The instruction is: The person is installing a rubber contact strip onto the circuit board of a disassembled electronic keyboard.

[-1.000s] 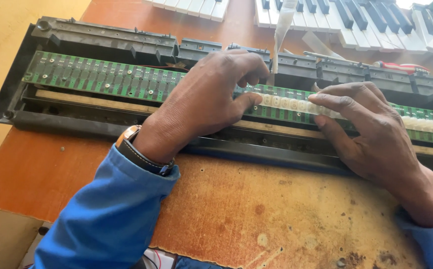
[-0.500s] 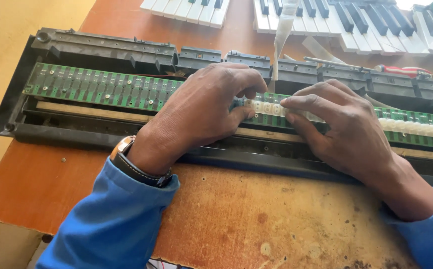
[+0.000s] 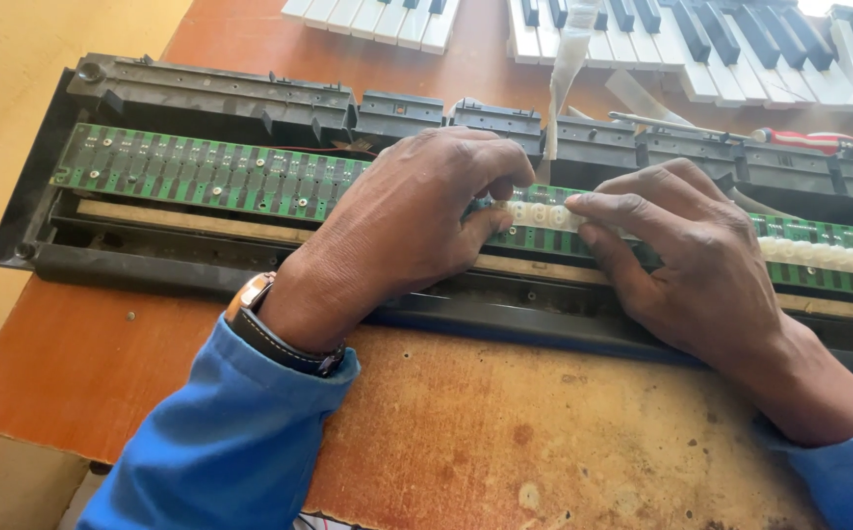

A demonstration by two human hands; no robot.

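Observation:
An opened keyboard chassis (image 3: 201, 98) of black plastic lies across a worn orange table. A long green circuit board (image 3: 191, 177) runs along its inside. A whitish rubber contact strip (image 3: 539, 214) lies on the board and continues to the right (image 3: 828, 257). My left hand (image 3: 407, 231) pinches the strip's left end with thumb and fingers. My right hand (image 3: 686, 260) presses its fingertips down on the strip just to the right of that. Both arms wear blue sleeves, and a watch sits on my left wrist.
Loose sets of white and black piano keys (image 3: 701, 39) lie at the back of the table. A red-handled screwdriver (image 3: 789, 139) rests on the chassis at the right. A white ribbon cable (image 3: 566, 69) stands up behind my hands. A yellow wall runs along the left.
My right hand has slid left along the strip towards my left hand. My left fingers have closed on the strip's end. The view has shifted slightly.

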